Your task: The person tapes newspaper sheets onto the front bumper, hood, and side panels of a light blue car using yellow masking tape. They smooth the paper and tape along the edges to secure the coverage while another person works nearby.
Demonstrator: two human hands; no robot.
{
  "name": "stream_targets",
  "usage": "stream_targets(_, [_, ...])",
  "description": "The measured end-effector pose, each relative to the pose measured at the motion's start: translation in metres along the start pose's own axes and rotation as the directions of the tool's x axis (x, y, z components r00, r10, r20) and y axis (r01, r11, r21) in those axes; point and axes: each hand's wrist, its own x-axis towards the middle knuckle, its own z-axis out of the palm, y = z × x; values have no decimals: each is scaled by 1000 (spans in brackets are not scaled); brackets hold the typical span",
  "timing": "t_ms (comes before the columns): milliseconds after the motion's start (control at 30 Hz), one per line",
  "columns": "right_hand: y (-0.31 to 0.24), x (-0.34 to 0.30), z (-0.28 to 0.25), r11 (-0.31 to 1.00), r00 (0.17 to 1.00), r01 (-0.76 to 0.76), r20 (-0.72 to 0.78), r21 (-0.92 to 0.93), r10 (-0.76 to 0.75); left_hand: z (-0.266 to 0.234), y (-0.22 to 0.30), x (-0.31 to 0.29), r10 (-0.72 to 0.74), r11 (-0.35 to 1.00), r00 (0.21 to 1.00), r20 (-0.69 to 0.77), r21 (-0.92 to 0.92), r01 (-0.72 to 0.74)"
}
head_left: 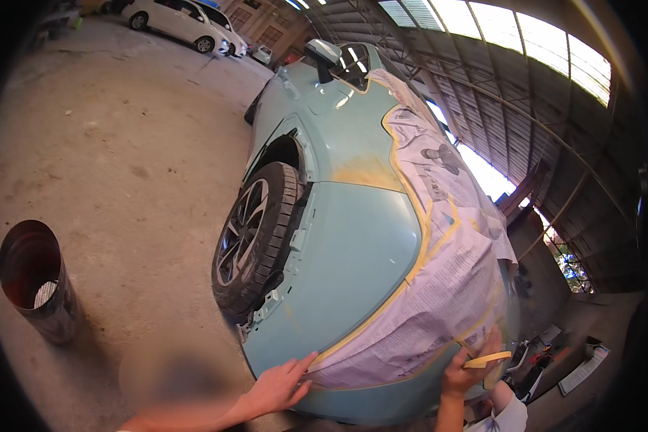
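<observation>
A pale green car body (353,248) fills the middle, with newspaper (439,295) over part of it, edged by yellow masking tape (373,321). At the paper's near left corner my left hand (284,383) lies with fingers stretched out, its fingertips touching the taped edge. Farther right, my right hand (459,371) is closed on a roll of yellow masking tape (487,359), close against the car body by the paper's lower right edge. Some of its fingers are hidden by the roll.
An exposed wheel (255,234) stands left of the body panel. On the concrete floor (137,158) at left is a dark open cylinder (47,288). White cars (176,25) are parked far back. Assorted items (583,367) lie at lower right. A blurred patch covers the lower left.
</observation>
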Motion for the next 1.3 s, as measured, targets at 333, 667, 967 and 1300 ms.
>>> stream_targets(333, [-3,0,2,999,998,-25,-64,48,28,-5,39,61,123,983,991,-53,-127,-128])
stream_targets(667, [-11,5,0,996,997,-50,-60,68,54,-17,61,87,96,979,991,-96,-171,-111])
stream_targets(967, [-8,2,0,995,997,-62,-49,81,66,-17,51,94,157,986,981,-111,-46,-163])
stream_targets(1300, [-8,1,2,991,994,-82,-58,102,88,-20,57,104,258,963,943,-212,-27,-269])
